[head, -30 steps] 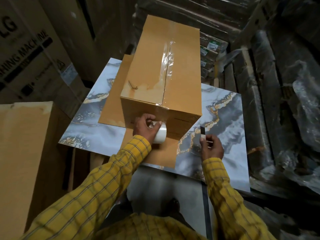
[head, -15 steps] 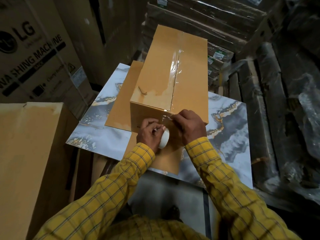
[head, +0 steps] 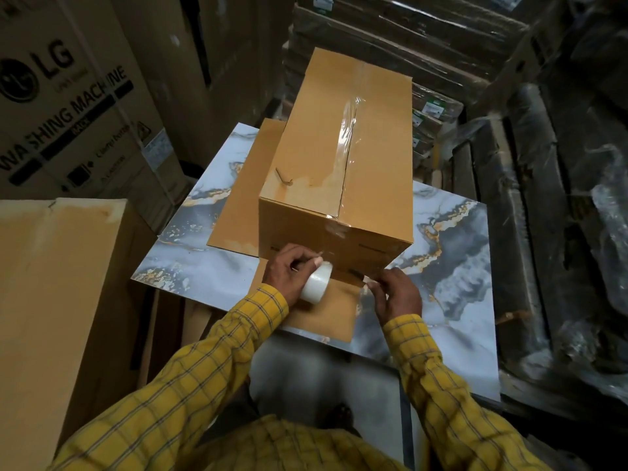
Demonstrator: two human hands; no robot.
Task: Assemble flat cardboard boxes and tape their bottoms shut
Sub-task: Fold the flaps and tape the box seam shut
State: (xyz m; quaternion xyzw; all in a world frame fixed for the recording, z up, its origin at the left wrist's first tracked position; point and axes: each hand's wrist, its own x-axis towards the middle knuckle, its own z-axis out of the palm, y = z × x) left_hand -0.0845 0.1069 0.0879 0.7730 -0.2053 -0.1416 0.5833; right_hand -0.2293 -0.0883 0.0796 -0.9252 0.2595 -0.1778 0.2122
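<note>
Two hands work at the near end of your box [head: 343, 185], which stands on the marbled table [head: 455, 266] with tape running along its top seam. Your left hand [head: 289, 277] curls its fingers around the white tape roll [head: 316, 283], just below the box's front face. Your right hand [head: 396, 294] pinches a small dark blade-like tool at the box's bottom edge. Half a second ago that hand pressed higher, on the box's top corner.

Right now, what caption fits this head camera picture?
Left hand holds a tape roll against the taped cardboard box; right hand pinches something small.
</note>
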